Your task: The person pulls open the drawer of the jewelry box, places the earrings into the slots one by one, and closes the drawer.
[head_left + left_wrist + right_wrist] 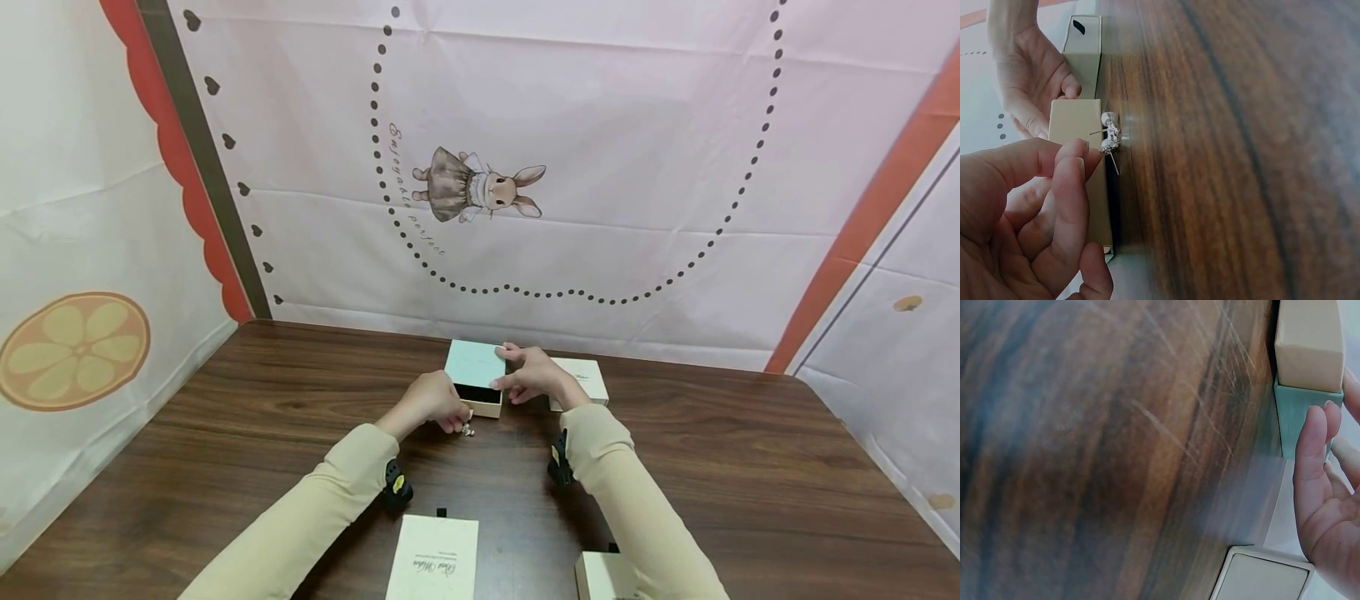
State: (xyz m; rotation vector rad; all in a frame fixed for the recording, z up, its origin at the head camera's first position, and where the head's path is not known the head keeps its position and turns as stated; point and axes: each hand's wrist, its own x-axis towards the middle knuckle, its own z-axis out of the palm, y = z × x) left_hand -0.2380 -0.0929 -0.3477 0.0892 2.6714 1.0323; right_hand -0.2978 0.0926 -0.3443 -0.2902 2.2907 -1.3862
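My left hand [435,402] pinches a pair of silver stud earrings [1110,132] between thumb and fingertips, their thin posts sticking out. It is at the near left corner of a drawer-style jewelry box, whose cream drawer [486,409] is slid partly out toward me, showing a black inside. The mint-green sleeve [472,360] covers the far part of the drawer. At the sleeve's right side, my right hand [534,375] holds the box, thumb by the near corner and index finger by the far one. In the right wrist view, the thumb overlaps the mint sleeve [1291,422].
A cream box [581,379] stands just right of the right hand, partly behind it. Nearer me lie a cream box with dark script [435,558] and another cream box [600,575] partly under the right sleeve. A printed cloth [600,183] hangs behind the wooden table [712,467].
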